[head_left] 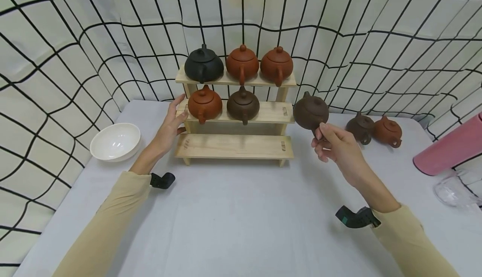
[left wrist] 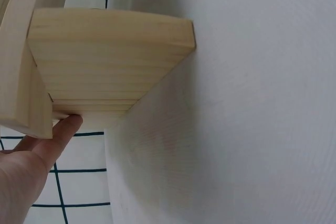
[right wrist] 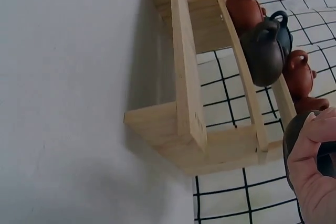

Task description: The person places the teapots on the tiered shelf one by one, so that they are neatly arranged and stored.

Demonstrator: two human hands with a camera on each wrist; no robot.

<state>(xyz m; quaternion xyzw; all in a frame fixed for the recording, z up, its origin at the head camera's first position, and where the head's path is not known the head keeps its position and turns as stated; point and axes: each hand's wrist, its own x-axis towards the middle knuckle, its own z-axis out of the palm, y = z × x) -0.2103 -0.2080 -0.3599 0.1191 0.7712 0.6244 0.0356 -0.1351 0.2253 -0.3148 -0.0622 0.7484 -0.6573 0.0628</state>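
Note:
A three-step wooden rack [head_left: 235, 146] holds several teapots. On its top step stand a black teapot [head_left: 203, 64] and two reddish ones; the middle step carries an orange-red teapot [head_left: 205, 103] and a dark brown one [head_left: 243, 104], with bare wood to their right. My left hand [head_left: 165, 132] rests with extended fingers against the rack's left side, and the left wrist view shows its fingertips touching the wood. Just right of the middle step, my right hand [head_left: 340, 149] pinches the handle of another dark brown teapot [head_left: 311, 112] in the air.
A brown teapot [head_left: 360, 128] and a reddish teapot [head_left: 387, 132] sit close together on the table at the right. Beyond them are a pink cylinder [head_left: 449, 145] and a clear glass item [head_left: 455, 189]. A white bowl [head_left: 115, 142] stands at the left. Black netting surrounds the back.

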